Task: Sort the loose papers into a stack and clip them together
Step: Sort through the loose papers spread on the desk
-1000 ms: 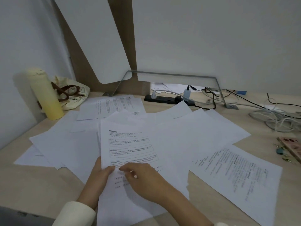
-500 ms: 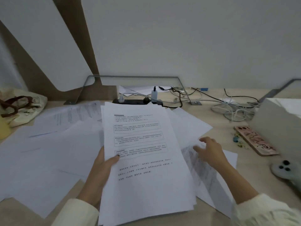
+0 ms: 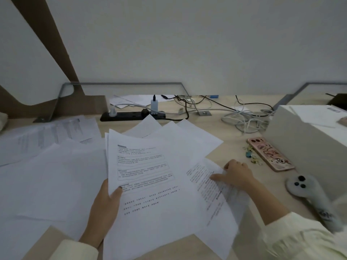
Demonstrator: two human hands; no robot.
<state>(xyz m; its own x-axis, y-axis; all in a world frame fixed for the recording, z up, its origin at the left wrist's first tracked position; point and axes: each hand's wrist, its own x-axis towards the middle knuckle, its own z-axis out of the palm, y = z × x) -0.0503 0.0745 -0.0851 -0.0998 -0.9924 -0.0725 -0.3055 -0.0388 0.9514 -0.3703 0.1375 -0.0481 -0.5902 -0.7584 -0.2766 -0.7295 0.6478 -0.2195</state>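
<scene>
My left hand grips a small stack of printed sheets by its left edge, thumb on top, lifted a little off the wooden desk. My right hand pinches the upper right corner of another printed sheet that lies partly under the stack. More loose papers are spread over the left half of the desk, and several blank sheets fan out behind the stack. A few small binder clips, gold and blue, lie to the right of my right hand.
A phone in a pink case lies beside the clips. A white box stands at the right edge, with a grey handheld controller in front of it. A black power strip and tangled cables run along the back.
My right hand left the stack, reached right and took hold of the corner of the printed sheet. My left hand kept the stack. The view swung to the right.
</scene>
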